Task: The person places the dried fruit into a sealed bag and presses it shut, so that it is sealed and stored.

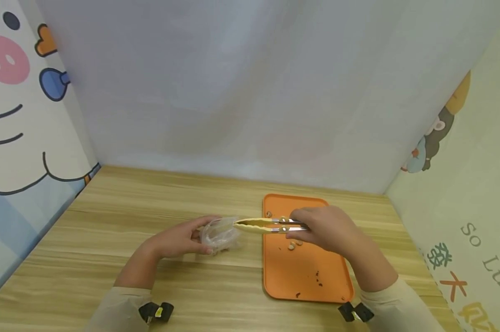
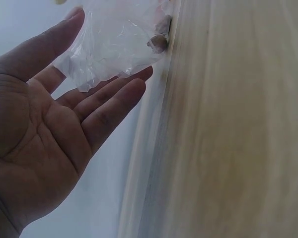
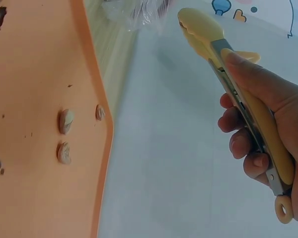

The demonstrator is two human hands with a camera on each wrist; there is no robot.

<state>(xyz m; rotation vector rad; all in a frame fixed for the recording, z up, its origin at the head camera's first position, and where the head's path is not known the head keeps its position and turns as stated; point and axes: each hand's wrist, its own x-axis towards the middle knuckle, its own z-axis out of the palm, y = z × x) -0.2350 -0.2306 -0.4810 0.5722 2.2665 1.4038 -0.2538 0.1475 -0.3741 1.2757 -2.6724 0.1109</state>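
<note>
My left hand (image 1: 179,238) holds a clear plastic bag (image 1: 222,234) upright on the wooden table, thumb and fingers on either side of it. A few brown nut-like pieces (image 2: 158,43) show low in the bag. My right hand (image 1: 326,228) grips metal tongs (image 3: 238,94) with yellow tips and handle pads. The tongs point left, and their tips overlap the bag's opening in the head view. Nothing shows between the tips. Below the right hand lies an orange tray (image 1: 287,279) with several small tan nut-like pieces (image 3: 66,121) on it.
Dark crumbs (image 1: 318,279) are scattered over the tray's near half. A pale backdrop (image 1: 233,92) stands behind the wooden table (image 1: 150,198). Printed panels (image 1: 461,184) close in the left and right sides.
</note>
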